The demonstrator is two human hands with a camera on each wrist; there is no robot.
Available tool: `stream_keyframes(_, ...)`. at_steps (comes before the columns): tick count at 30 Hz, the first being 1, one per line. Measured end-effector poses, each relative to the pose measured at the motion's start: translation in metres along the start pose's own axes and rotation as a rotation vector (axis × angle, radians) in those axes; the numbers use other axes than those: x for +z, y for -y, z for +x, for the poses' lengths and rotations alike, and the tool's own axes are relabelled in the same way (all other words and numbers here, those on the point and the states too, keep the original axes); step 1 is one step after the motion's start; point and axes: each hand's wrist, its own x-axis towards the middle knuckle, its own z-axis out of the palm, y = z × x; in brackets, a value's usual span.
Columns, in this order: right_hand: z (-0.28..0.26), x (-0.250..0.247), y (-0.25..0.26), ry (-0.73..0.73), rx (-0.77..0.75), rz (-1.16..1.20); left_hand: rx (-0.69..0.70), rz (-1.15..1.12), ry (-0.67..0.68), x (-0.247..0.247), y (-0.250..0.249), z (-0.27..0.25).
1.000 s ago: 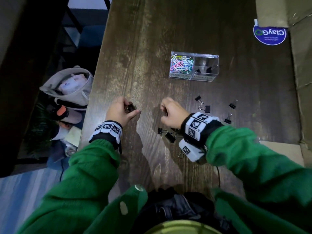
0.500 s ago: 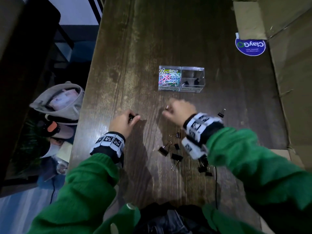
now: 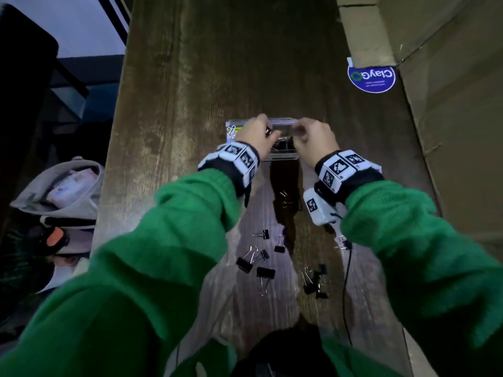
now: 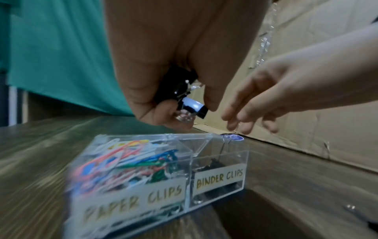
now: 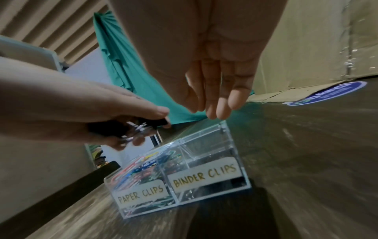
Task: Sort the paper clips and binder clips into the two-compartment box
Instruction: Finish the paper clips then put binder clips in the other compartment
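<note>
Left hand [image 3: 257, 134] and right hand [image 3: 313, 138] hide most of the box [image 3: 283, 156]

left hand [image 4: 163, 90] grips black binder clips [image 4: 184, 98] | above clear box [image 4: 159, 174] | right hand [image 4: 266, 105] fingers extended

Hands [image 3: 285, 137] above box [image 3: 283, 156]; loose binder clips [image 3: 265, 272] nearer person on table [image 3: 190, 104].

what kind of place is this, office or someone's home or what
Hard to say; probably an informal workroom or storeroom. A worn wooden table stands against big cardboard boxes, with a bag on the floor beside it.
</note>
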Motion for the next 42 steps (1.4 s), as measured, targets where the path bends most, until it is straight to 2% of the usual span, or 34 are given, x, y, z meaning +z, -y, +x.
stream_keyframes(3,-0.026,-0.006,-0.018,-0.013,0.035,0.021,0.063,0.157,0.005,0.012,-0.018,0.023)
stream_keyframes(9,-0.061,0.014,-0.046,0.142,0.116,-0.029,0.118,0.407,0.095,0.020,-0.033,0.027)
stream_keyframes(13,-0.073,0.029,-0.049,0.237,0.035,-0.069,0.282,0.444,-0.016,0.018,-0.028,0.003)
stream_keyframes(14,-0.076,0.033,-0.049,0.257,0.020,-0.071,0.348,0.430,0.000,0.020,-0.023,-0.005)
stream_keyframes(16,-0.080,0.040,-0.050,0.286,-0.002,-0.099,0.451,0.374,0.141,0.028,-0.012,-0.024)
stream_keyframes(19,-0.087,0.046,-0.052,0.306,-0.033,-0.159,0.495,0.389,0.315,0.047,0.005,-0.049)
stream_keyframes(23,-0.095,0.049,-0.051,0.289,-0.061,-0.183,0.480,0.432,0.351,0.066,0.021,-0.063)
stream_keyframes(31,-0.114,0.048,-0.056,0.310,-0.019,-0.223,0.361,0.425,0.290,0.068,0.040,-0.079)
stream_keyframes(35,-0.124,0.045,-0.057,0.338,0.017,-0.153,0.268,0.383,0.280,0.066,0.054,-0.092)
stream_keyframes(38,-0.132,0.048,-0.054,0.381,0.022,-0.100,0.265,0.369,0.267,0.064,0.060,-0.104)
stream_keyframes(42,-0.143,0.062,-0.043,0.459,0.031,-0.214,0.200,0.250,0.267,0.059,0.058,-0.120)
